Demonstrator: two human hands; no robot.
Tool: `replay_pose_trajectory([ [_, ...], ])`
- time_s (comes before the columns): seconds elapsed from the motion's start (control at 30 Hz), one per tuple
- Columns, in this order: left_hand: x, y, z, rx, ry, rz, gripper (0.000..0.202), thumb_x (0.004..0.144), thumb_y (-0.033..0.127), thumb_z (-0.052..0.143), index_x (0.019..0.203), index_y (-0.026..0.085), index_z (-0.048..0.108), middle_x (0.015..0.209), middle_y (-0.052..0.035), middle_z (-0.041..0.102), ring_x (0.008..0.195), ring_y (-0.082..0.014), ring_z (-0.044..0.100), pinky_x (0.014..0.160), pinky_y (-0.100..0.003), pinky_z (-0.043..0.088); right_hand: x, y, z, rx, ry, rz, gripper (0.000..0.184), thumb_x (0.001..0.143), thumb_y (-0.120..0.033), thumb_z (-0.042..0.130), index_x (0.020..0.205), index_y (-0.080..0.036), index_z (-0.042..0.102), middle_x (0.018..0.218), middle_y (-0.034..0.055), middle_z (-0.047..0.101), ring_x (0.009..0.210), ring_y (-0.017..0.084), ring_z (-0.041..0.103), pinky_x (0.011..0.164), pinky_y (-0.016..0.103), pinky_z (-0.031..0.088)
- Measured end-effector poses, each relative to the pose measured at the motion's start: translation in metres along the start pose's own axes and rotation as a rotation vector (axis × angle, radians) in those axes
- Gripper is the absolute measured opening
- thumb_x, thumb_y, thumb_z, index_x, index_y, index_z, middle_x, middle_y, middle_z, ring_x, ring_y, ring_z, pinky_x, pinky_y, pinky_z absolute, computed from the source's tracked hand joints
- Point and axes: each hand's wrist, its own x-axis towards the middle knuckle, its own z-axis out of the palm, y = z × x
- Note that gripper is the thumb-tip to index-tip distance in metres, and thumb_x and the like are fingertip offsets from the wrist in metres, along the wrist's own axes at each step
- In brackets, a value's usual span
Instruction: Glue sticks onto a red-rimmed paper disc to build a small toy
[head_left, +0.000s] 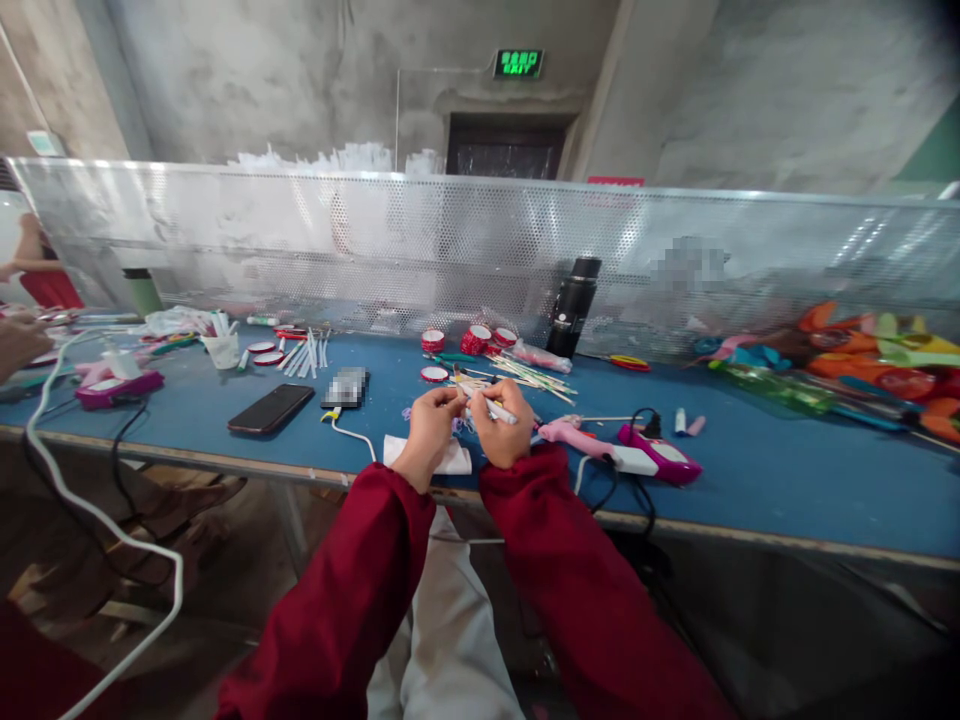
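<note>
My right hand (504, 422) is closed around a white marker pen (498, 408), its body slanting out past the fingers. Close beside it, my left hand (431, 432) is pinched at the fingertips near the pen's tip; what it holds is too small to make out. Under my hands lies a folded white cloth or tissue (453, 458) at the table's front edge. Just beyond them are a round white disc with a red rim (433, 374) and a spread of thin sticks (529, 372). A pink glue gun (574, 434) lies right of my right hand.
A purple power strip (667, 460) with cables is at right, a black phone (271, 409) at left. A black thermos (574, 308) stands by the perforated metal screen (420, 240). Colourful materials (862, 350) pile up far right. Another person's hand (22, 340) shows far left.
</note>
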Motion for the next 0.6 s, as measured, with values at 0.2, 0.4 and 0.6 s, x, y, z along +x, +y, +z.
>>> replay_pose_trajectory([
  [0.2,-0.0002,0.0005,0.0004,-0.001,0.006,-0.015,0.029,0.056,0.033,0.093,0.066,0.015,0.073,0.064,-0.0005,0.065,0.063,-0.0131,0.051,0.063,-0.027,0.040,0.0004,-0.0003,0.0000,0.011,-0.011,0.005,0.018,0.091,-0.034,0.061,0.079,-0.027,0.051,0.071,0.0007,0.068,0.065,0.019,0.063,0.058,0.031,0.046],
  [0.4,0.0002,-0.0001,0.0002,-0.004,0.003,-0.017,0.033,0.054,0.036,0.095,0.066,0.015,0.073,0.064,-0.0002,0.065,0.063,-0.0126,0.051,0.063,-0.026,0.040,0.0006,0.0004,0.0005,0.025,-0.020,-0.003,0.017,0.092,-0.035,0.060,0.080,-0.026,0.051,0.072,0.0009,0.069,0.066,0.020,0.064,0.060,0.031,0.047],
  [0.6,-0.0007,0.0011,0.0004,-0.011,0.002,-0.015,0.037,0.049,0.039,0.097,0.066,0.015,0.074,0.063,-0.0004,0.065,0.062,-0.0122,0.050,0.062,-0.026,0.039,0.0010,0.0004,0.0013,0.020,-0.012,0.005,0.017,0.091,-0.035,0.061,0.080,-0.026,0.051,0.071,0.0003,0.068,0.065,0.019,0.064,0.059,0.031,0.046],
])
